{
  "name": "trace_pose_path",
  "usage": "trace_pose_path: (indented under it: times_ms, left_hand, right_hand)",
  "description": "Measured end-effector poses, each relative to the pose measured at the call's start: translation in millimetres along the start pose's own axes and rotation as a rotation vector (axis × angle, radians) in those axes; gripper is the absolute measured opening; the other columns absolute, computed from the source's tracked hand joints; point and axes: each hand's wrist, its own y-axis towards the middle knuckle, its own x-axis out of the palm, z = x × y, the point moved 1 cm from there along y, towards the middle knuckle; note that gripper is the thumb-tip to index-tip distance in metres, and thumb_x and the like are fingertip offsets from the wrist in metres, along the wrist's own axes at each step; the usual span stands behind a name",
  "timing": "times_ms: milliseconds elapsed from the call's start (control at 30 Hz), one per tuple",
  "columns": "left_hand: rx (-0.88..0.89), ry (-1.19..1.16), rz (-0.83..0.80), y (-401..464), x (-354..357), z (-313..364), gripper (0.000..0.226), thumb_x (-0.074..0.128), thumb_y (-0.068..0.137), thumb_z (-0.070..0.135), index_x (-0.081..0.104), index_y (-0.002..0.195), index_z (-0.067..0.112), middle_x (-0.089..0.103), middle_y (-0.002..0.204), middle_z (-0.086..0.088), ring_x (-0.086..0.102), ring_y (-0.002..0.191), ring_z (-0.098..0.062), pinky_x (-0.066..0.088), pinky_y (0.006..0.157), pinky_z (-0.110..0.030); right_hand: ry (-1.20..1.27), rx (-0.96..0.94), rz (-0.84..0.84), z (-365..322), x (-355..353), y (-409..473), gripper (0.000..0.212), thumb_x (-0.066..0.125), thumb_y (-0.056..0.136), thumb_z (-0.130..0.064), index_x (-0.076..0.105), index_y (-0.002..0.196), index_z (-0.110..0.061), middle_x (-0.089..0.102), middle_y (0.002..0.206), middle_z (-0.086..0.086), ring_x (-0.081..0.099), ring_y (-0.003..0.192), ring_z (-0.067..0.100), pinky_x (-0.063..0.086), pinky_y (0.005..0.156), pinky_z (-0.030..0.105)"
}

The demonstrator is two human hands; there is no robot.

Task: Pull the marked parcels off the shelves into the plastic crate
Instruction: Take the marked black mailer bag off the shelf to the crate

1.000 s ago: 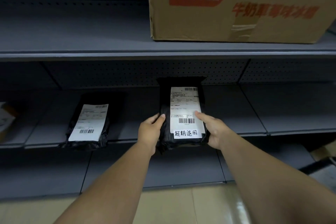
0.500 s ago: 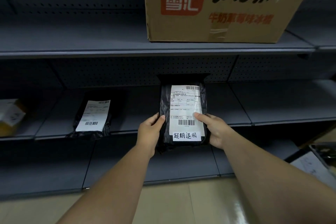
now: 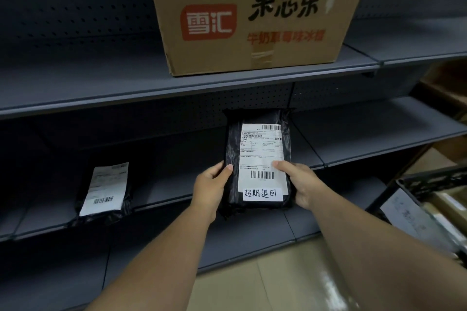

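Two hands, left (image 3: 211, 188) and right (image 3: 300, 184), clamp marked parcel (image 3: 257, 159) by its long edges, off middle shelf (image 3: 366, 139). Soft, slippery poly bag, probably light; crate (image 3: 434, 184) at 3 o'clock.

Grey metal shelving (image 3: 75, 88), perforated back panel (image 3: 63, 7), glossy beige floor (image 3: 278, 285), dim light

Black parcel (image 3: 257, 156), white label (image 3: 261, 151); grey shelf (image 3: 379, 134).
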Motion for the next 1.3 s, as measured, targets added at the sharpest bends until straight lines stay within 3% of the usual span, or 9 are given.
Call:
trace_pose_path:
  times_ms: [233,333,467,600,700,800,933,1100,1300]
  left_hand:
    - [-0.03,0.055,-0.163,15.4,39.6,11.4,0.04,0.065,0.087,0.021,0.058,0.126,0.013,0.068,0.11,0.002,0.061,0.084,0.001,0.047,0.074,-0.015]
    - [-0.064,0.092,-0.247,20.5,59.9,13.8,0.041,0.064,0.087,0.025,0.058,0.127,0.016,0.067,0.117,-0.002,0.063,0.096,-0.01,0.046,0.083,-0.024]
    - [-0.047,0.206,-0.386,27.4,90.8,15.1,0.03,0.06,0.091,0.027,0.063,0.12,0.02,0.07,0.097,0.004,0.065,0.088,-0.008,0.052,0.076,-0.024]
    - [0.196,0.438,-0.467,34.9,126.5,21.0,0.026,0.057,0.092,0.023,0.068,0.111,0.009,0.063,0.078,0.009,0.059,0.066,0.006,0.044,0.056,-0.004]
    - [0.439,0.753,-0.433,41.8,150.6,26.4,0.029,0.056,0.092,0.028,0.065,0.113,0.011,0.065,0.106,-0.001,0.061,0.096,-0.015,0.047,0.079,-0.022]
    - [0.652,0.961,-0.445,45.5,174.7,27.8,0.033,0.053,0.093,0.031,0.06,0.119,0.012,0.057,0.12,-0.005,0.055,0.104,-0.022,0.045,0.081,-0.029]
    - [0.876,1.149,-0.504,39.7,214.6,23.5,0.035,0.054,0.091,0.033,0.061,0.119,0.013,0.058,0.12,-0.006,0.055,0.105,-0.026,0.046,0.086,-0.038]
    - [1.061,1.291,-0.563,28.5,270.0,12.5,0.033,0.05,0.093,0.037,0.061,0.115,0.015,0.06,0.116,-0.003,0.054,0.103,-0.023,0.04,0.085,-0.033]
    - [1.157,1.296,-0.679,16.4,343.6,-1.1,0.031,0.048,0.093,0.037,0.061,0.112,0.016,0.06,0.114,-0.002,0.054,0.103,-0.023,0.038,0.085,-0.033]
  right_hand:
    - [0.124,-0.025,0.122,-4.8,-32.6,-3.3,0.016,0.064,0.086,-0.014,0.067,0.098,-0.005,0.076,0.091,0.012,0.073,0.083,0.026,0.059,0.069,0.039]
    - [0.16,-0.043,0.192,-4.4,-50.4,-6.2,0.013,0.063,0.086,-0.014,0.068,0.095,-0.005,0.076,0.086,0.011,0.074,0.076,0.025,0.058,0.058,0.035]
    - [0.212,-0.068,0.304,-1.9,-78.7,-13.0,0.015,0.062,0.086,-0.014,0.067,0.093,-0.003,0.076,0.083,0.013,0.073,0.071,0.026,0.057,0.052,0.034]
    - [0.264,-0.095,0.416,0.0,-109.1,-23.3,0.015,0.063,0.086,-0.016,0.067,0.09,-0.003,0.076,0.081,0.012,0.073,0.07,0.027,0.056,0.051,0.034]
    - [0.297,-0.119,0.492,1.5,-132.6,-33.1,0.015,0.061,0.088,-0.017,0.066,0.089,-0.003,0.076,0.078,0.011,0.073,0.068,0.026,0.056,0.049,0.032]
    - [0.34,-0.132,0.578,5.4,-156.4,-42.9,0.016,0.062,0.088,-0.017,0.065,0.089,-0.002,0.076,0.077,0.011,0.073,0.067,0.027,0.056,0.05,0.034]
    - [0.383,-0.121,0.701,13.8,-187.1,-54.3,0.016,0.064,0.086,-0.017,0.065,0.088,-0.002,0.074,0.078,0.013,0.071,0.068,0.029,0.057,0.053,0.036]
    - [0.457,-0.125,0.807,21.8,-229.7,-65.9,0.017,0.064,0.086,-0.018,0.064,0.091,-0.002,0.073,0.088,0.018,0.07,0.078,0.035,0.057,0.067,0.044]
    - [0.517,-0.132,0.911,23.0,-288.8,-75.5,0.02,0.066,0.083,-0.019,0.066,0.091,-0.001,0.075,0.082,0.016,0.072,0.069,0.031,0.058,0.059,0.037]
